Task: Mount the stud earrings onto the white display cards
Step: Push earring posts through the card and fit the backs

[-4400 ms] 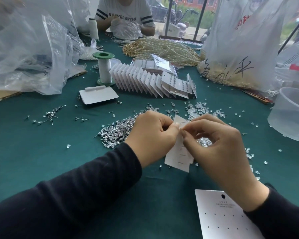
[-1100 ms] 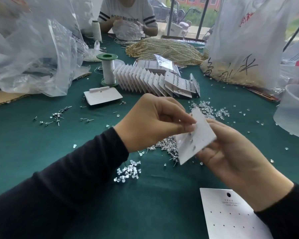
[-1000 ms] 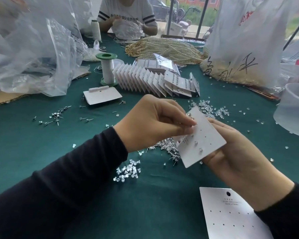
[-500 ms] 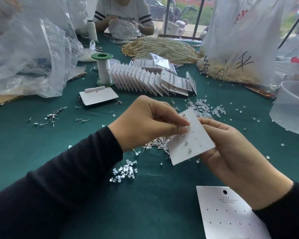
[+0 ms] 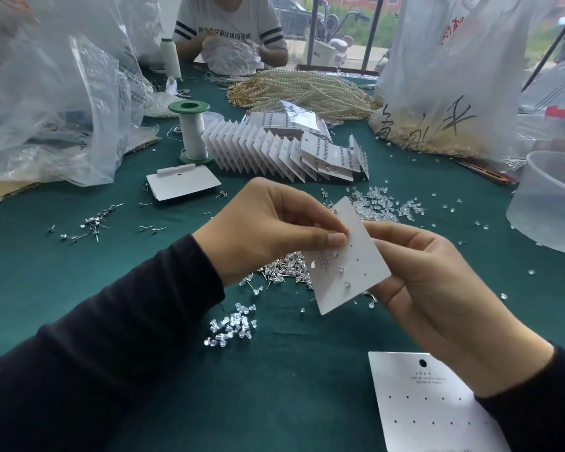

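Note:
I hold a small white display card (image 5: 359,256) tilted above the green table, its face toward me with three stud earrings (image 5: 341,269) in a row down its middle. My left hand (image 5: 268,230) pinches the card's upper left part between thumb and fingers. My right hand (image 5: 437,288) supports the card from behind and its right edge, fingers curled behind it. A heap of loose silver studs (image 5: 284,269) lies under the card. Clear earring backs (image 5: 232,326) are scattered below my left wrist.
A blank punched card (image 5: 418,406) lies at the near right. A fanned row of filled cards (image 5: 284,151) stands mid-table beside a green-topped thread spool (image 5: 191,132). A flat white card (image 5: 183,182), plastic bags, a pearl-chain pile (image 5: 304,89), a translucent tub (image 5: 552,200) and another person opposite surround the work area.
The card has turned from back-side work to face me and tilted more upright. My left hand lifted off the table heap and now pinches the card's top left.

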### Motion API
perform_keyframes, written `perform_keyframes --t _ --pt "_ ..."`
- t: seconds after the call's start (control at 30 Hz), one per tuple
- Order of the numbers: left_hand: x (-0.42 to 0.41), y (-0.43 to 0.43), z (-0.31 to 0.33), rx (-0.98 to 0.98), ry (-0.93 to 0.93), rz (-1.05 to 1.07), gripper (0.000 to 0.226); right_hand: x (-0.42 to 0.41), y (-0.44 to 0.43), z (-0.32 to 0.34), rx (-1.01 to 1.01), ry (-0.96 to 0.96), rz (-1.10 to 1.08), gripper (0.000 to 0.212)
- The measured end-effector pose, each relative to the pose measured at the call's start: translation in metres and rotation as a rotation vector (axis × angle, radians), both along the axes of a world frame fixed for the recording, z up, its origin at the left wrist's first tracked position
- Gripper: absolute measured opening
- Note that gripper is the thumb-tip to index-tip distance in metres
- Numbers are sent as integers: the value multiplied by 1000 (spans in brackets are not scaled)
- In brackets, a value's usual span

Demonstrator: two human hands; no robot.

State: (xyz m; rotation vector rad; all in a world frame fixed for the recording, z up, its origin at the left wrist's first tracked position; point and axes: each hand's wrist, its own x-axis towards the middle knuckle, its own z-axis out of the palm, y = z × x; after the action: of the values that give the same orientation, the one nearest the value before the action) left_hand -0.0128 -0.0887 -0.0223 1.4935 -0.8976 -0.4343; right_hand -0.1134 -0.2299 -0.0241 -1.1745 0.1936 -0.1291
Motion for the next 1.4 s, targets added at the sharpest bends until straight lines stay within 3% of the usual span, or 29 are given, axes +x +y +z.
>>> perform_keyframes --t 0.13,0.23,0.37,0.47,0.7,0.9,1.0,1.13,1.23,1.33,1.4 --pt "-1 -1 -1 -27 -11 36 17 0 2 -1 -62 -55 -29 22" --pt "-2 -1 -1 -2 -28 47 22 0 1 -5 -227 -113 -85 22" --pt "-10 -2 1 80 -146 143 42 -2 0 -8 -479 -264 -212 6" --pt "-20 -3 3 89 -249 202 56 -3 3 -10 -613 -375 -310 8" --pt "-36 -9 6 111 -423 191 49 -1 9 -16 -1011 -612 -459 8" --pt "-35 -12 5 161 -520 264 38 3 6 -20 -1134 -645 -519 8" --pt "-30 -14 3 189 -533 319 37 5 3 -17 -1095 -640 -453 12" --pt "-13 -9 -1 225 -326 357 48 5 -19 -3 -933 -711 -532 19" --pt "-2 -5 -3 184 7 353 47 7 -58 12 -1022 -507 -671 21" --pt "6 -5 -4 129 227 365 39 10 -87 8 -1371 -77 -343 17" --pt "8 -5 -3 117 276 373 36 13 -93 -1 -1470 124 -127 11"
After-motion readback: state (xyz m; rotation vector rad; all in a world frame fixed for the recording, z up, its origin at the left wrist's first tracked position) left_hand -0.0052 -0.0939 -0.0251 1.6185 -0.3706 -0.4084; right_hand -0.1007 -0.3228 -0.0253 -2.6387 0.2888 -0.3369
